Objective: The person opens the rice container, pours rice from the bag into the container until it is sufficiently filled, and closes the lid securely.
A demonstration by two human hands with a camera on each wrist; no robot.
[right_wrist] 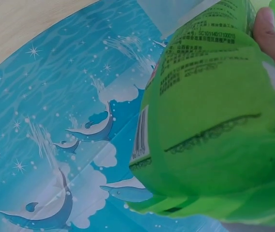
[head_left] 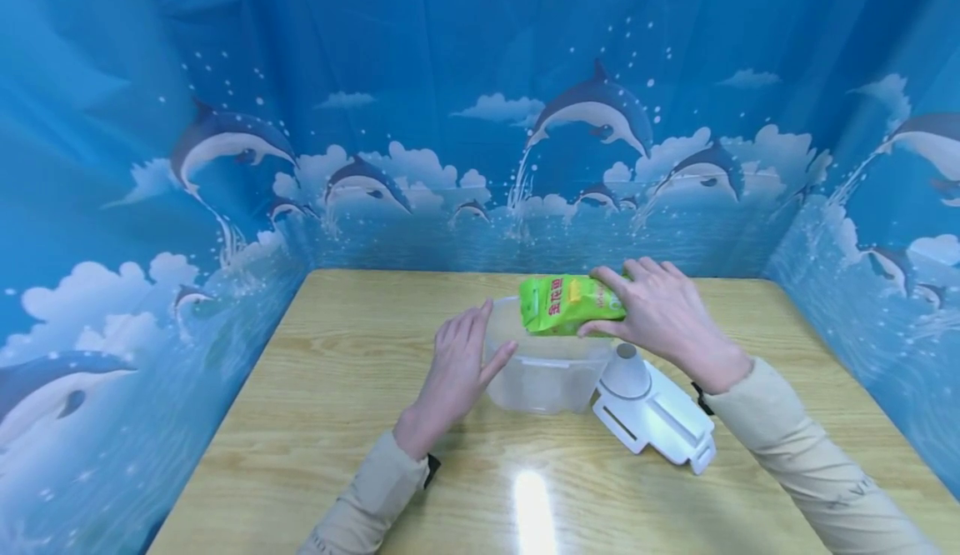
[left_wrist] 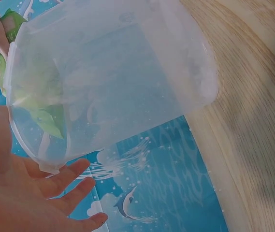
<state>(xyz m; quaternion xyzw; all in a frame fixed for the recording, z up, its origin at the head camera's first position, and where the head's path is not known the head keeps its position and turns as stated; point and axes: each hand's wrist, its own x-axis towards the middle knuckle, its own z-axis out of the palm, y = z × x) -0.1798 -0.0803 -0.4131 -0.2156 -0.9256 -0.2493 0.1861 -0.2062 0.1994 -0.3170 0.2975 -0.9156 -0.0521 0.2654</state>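
Observation:
My right hand (head_left: 663,309) grips a green printed plastic bag (head_left: 558,307) by its right end, thumb below and fingers over the top. The bag lies on its side above a translucent plastic container (head_left: 546,384), its left end over the opening. In the right wrist view, the back of the bag (right_wrist: 200,106) shows small print and a barcode. At the container's left rim is my left hand (head_left: 457,363), fingers spread and fairly straight. Beside the rim in the left wrist view, those fingers (left_wrist: 72,193) are extended. Any contents inside the bag are hidden.
A white lid (head_left: 671,422) with a slot lies on the wooden table (head_left: 360,380) to the right of the container. On or against its far end stands a grey-white cone-shaped piece (head_left: 626,373). Blue dolphin-print curtains (head_left: 420,122) enclose the back and sides.

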